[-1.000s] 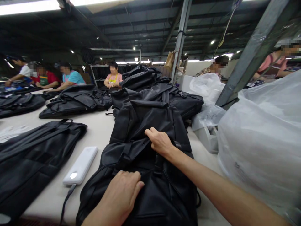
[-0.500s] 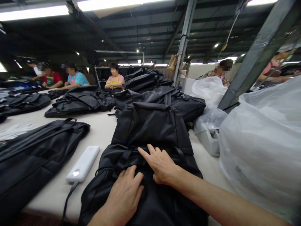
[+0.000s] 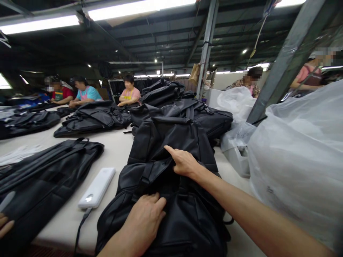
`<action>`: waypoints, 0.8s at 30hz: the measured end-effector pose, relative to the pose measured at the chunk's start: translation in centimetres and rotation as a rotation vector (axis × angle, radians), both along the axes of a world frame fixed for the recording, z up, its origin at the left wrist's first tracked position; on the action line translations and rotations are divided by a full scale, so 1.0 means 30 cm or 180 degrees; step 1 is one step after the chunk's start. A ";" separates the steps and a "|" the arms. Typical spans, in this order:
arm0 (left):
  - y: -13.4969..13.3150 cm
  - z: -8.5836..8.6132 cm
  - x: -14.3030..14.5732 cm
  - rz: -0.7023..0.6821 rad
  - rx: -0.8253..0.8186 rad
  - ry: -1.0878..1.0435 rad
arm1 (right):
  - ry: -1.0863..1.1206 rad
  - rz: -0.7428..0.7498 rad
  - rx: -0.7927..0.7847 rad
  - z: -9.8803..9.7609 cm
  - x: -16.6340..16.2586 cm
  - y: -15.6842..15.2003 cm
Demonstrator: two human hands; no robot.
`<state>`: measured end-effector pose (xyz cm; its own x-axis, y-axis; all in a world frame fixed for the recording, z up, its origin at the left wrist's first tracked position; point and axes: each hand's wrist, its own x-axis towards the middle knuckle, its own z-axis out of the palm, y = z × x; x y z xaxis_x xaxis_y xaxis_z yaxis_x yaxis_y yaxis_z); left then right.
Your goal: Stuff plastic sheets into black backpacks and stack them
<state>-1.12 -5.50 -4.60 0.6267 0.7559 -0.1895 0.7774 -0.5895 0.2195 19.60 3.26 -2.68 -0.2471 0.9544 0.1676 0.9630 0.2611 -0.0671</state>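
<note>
A black backpack (image 3: 171, 139) lies in front of me on the pale table, its top end pointing away. My right hand (image 3: 184, 162) grips the edge of a flap across its middle and holds it raised, index finger stretched out over the upper panel. A dark gap shows beneath that flap. Lower down, my left hand (image 3: 146, 216) has its fingers curled over the edge of the backpack's lower part, near a strap; the fingertips are partly hidden in the gap.
Beside the backpack lies a white power bank (image 3: 97, 188) with a cable. Another black bag (image 3: 50, 175) is at left, where someone's hand (image 3: 5, 225) enters. Black bags (image 3: 184, 110) pile up behind. White plastic bags (image 3: 297, 153) and a grey bin (image 3: 242, 160) stand right. Several people work beyond.
My right hand has moved up and away, lifting the flap so a gap opens under it. My left hand stays near its place. Another person's hand has come in at left.
</note>
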 end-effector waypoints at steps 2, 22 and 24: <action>0.013 0.034 0.012 -0.0020 -0.0045 0.0106 | 0.0073 0.0014 -0.0018 -0.021 0.003 -0.001; -0.039 0.144 -0.318 0.0003 -0.0259 -0.1116 | 0.0498 -0.0005 0.0361 -0.214 0.049 -0.065; -0.061 0.152 -0.555 0.0624 0.0194 -0.0792 | 0.0580 0.0096 0.0508 -0.242 0.068 -0.082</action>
<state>-17.78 -7.33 -0.03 0.4895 0.8720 0.0007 0.8043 -0.4518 0.3859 21.64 0.78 -9.96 -0.2271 0.9049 0.3600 0.9303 0.3109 -0.1946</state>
